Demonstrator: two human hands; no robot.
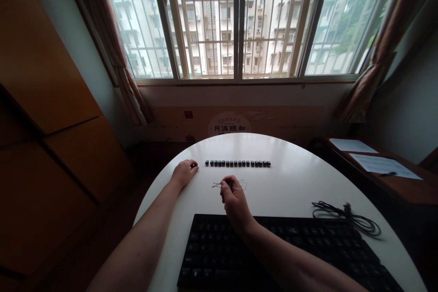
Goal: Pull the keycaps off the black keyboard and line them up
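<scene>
My left hand point(184, 173) rests on the table at the left end of a row of black keycaps point(237, 163). Its fingertips are closed around a small black keycap point(195, 165). In front of the keyboard's far edge, my right hand point(234, 198) is wrapped round a wire keycap puller point(229, 184) with a dark handle. Thin wire loops stick out on both sides of that fist. Below lies a black keyboard point(208, 253), partly covered by my right forearm. Single keys are hard to make out in the dim light.
A white round table point(287, 148) carries all of this. The keyboard's coiled black cable point(362, 223) lies at the right. Beyond, a brown side table point(407, 187) holds sheets of paper point(383, 165) and a pen. A wooden cabinet point(68, 169) stands left.
</scene>
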